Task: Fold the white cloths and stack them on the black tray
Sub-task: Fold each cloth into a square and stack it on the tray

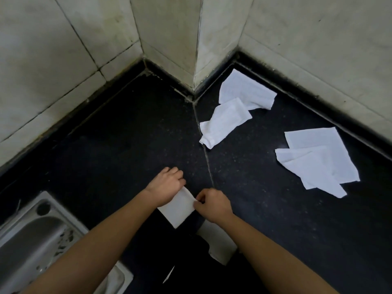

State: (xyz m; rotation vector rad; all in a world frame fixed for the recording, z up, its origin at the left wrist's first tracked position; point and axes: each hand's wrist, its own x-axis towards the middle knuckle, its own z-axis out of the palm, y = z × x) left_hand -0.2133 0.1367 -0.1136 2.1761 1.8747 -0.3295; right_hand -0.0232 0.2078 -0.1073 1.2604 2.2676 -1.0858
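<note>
Both hands work on a small folded white cloth (179, 207) that lies on a dark counter (127, 145) near its front edge. The left hand (166, 185) rests curled on the cloth's far left corner, fingers bent under, pressing or gripping the edge there. The right hand (213, 205) pinches the cloth's right corner between thumb and fingertips. Just below it, partly under the right forearm, lies another white folded piece (220, 244) on a very dark surface that may be the black tray, though the view is too dim to tell its rim from the counter.

Farther back on the counter sit unfolded cloths: a crumpled one (224, 122) close to the seam in the counter, another (247, 91) just behind it and touching it near the wall corner, and a spread pair (318, 160) off to the right, overlapping each other. A steel sink (31, 236) fills the lower left corner, and pale tiled walls (63, 49) rise behind the counter
</note>
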